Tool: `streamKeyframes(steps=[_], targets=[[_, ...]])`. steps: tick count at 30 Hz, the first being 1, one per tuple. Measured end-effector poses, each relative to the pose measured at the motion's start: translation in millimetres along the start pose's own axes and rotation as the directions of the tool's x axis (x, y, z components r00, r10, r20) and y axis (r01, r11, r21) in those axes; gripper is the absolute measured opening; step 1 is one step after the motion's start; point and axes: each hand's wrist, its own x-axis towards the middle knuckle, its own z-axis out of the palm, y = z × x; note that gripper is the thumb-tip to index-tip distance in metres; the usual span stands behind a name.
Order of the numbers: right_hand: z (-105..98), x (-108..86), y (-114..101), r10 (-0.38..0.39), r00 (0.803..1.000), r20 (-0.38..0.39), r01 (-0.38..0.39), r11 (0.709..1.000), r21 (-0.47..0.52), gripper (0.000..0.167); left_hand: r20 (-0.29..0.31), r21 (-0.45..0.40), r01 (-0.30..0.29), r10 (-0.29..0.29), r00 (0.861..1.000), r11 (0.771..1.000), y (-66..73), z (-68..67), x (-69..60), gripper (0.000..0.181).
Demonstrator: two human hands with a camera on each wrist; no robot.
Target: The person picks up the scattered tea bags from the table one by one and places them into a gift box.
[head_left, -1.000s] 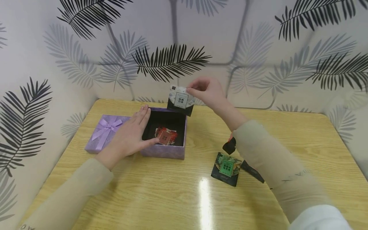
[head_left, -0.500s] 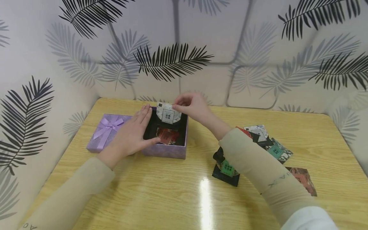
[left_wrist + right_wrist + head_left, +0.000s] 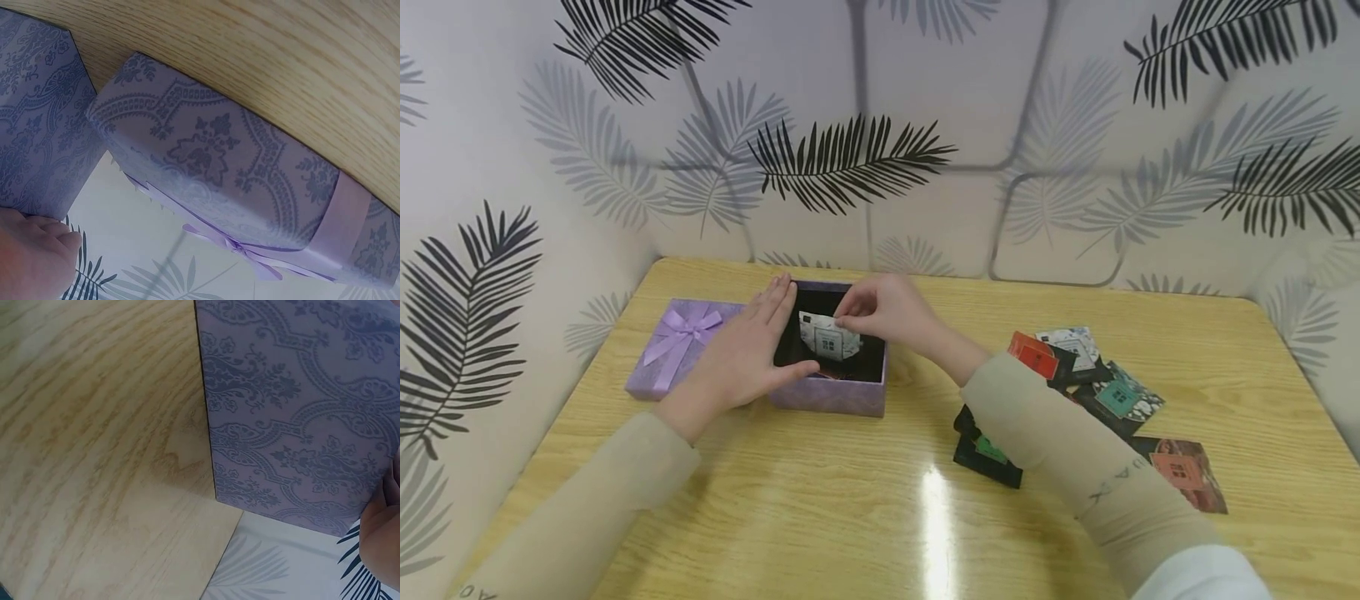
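Note:
In the head view a purple box (image 3: 835, 397) with a dark inside sits toward the back of the table. My right hand (image 3: 898, 315) pinches a white-and-black tea sachet (image 3: 827, 335) by its upper right corner, and the sachet is tilted inside the box. A sliver of a red sachet (image 3: 829, 374) shows beneath it, mostly hidden. My left hand (image 3: 737, 354) rests along the box's left side, fingers straight and thumb over the front rim. In the left wrist view its knuckles (image 3: 37, 256) show at the corner beside the patterned box wall (image 3: 37, 119).
Left of the box lies its purple lid (image 3: 651, 375) with a ribbon bow. On the right, beside and partly behind my right forearm, are several more sachets: red (image 3: 1032, 357), white (image 3: 1075, 342), teal (image 3: 1117, 400), brown-red (image 3: 1183, 471) and green (image 3: 988, 458). A leaf-patterned wall (image 3: 940, 217) stands behind the table.
My right hand has moved left and down, lowering the white sachet from above the box's back right corner into the box, over the red sachet. My left hand has stayed put.

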Motion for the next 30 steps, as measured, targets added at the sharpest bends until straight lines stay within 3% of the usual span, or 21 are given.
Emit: streamKeyframes(steps=[8, 18, 24, 30], targets=[[5.1, -1.0, -0.7, -0.044, 0.998, 0.051, 0.054, 0.977, -0.204, 0.008, -0.002, -0.012, 0.005, -0.005, 1.0, 1.0, 0.7, 0.6, 0.2, 0.114], [9.4, -0.4, -3.1, -0.072, 0.995, 0.064, 0.091, 0.925, -0.369, 0.009, 0.007, 0.007, 0.008, -0.008, 1.0, 1.0, 0.0, 1.0, -0.3, 0.116], [10.6, -1.9, -4.2, -0.081, 0.995, 0.059, 0.097, 0.918, -0.385, 0.01, 0.01, 0.0, 0.012, -0.012, 1.0, 1.0, -0.6, 1.4, -0.3, 0.115], [9.1, -3.2, -2.7, -0.044, 0.998, 0.036, 0.052, 0.956, -0.287, 0.017, 0.019, 0.003, 0.02, -0.02, 1.0, 1.0, 0.7, 0.0, 0.3, 0.115]])
